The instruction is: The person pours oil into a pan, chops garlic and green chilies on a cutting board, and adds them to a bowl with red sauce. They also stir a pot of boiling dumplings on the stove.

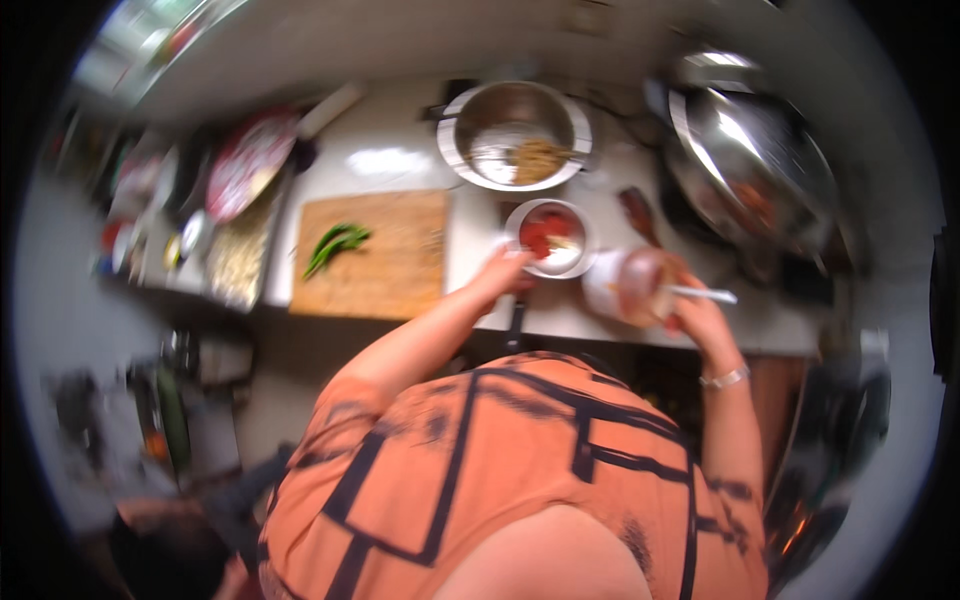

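Nr table [471, 222] front edge, L hand [506, 268] at sml bowl [563, 264], grip unclear, R hand [690, 305] clamped on jar [622, 284]; red food [543, 230] in, chillies [337, 245] prob uncut.

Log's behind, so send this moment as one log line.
left hand: at small bowl's rim | right hand: holding jar | red contents: in bowl | green peppers: on board

pale counter [340, 178] bears wooden board [400, 262], steel bowl [490, 115]

The left grip [505, 268] reaches forward; the blurred right grip [696, 312] seems curled.
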A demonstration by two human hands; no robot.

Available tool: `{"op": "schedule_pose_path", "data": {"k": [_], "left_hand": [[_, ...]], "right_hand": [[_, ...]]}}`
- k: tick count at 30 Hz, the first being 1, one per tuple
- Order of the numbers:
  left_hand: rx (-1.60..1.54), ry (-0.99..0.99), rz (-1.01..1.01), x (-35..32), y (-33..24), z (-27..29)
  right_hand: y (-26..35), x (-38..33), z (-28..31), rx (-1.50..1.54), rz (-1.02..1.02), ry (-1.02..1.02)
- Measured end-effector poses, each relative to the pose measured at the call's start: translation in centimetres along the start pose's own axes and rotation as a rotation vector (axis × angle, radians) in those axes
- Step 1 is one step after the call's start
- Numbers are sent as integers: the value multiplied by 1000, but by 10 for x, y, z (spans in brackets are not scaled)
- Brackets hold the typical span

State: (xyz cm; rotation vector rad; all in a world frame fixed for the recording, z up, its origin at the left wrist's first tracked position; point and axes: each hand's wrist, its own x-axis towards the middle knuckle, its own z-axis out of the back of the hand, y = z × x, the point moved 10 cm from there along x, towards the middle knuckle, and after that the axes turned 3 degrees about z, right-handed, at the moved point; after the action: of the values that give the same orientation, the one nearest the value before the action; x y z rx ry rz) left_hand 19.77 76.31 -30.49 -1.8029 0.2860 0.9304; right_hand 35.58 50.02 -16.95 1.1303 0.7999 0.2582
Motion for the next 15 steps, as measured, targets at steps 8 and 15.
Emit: {"op": "schedule_pose_path", "data": {"k": [8,15], "left_hand": [[15,135,-64,23,-10,-54],[110,149,-81,-1,6,-9]], "right_hand": [[-3,7,75,-200,-95,-120],[24,-23,113,-261,218,-421]]}}
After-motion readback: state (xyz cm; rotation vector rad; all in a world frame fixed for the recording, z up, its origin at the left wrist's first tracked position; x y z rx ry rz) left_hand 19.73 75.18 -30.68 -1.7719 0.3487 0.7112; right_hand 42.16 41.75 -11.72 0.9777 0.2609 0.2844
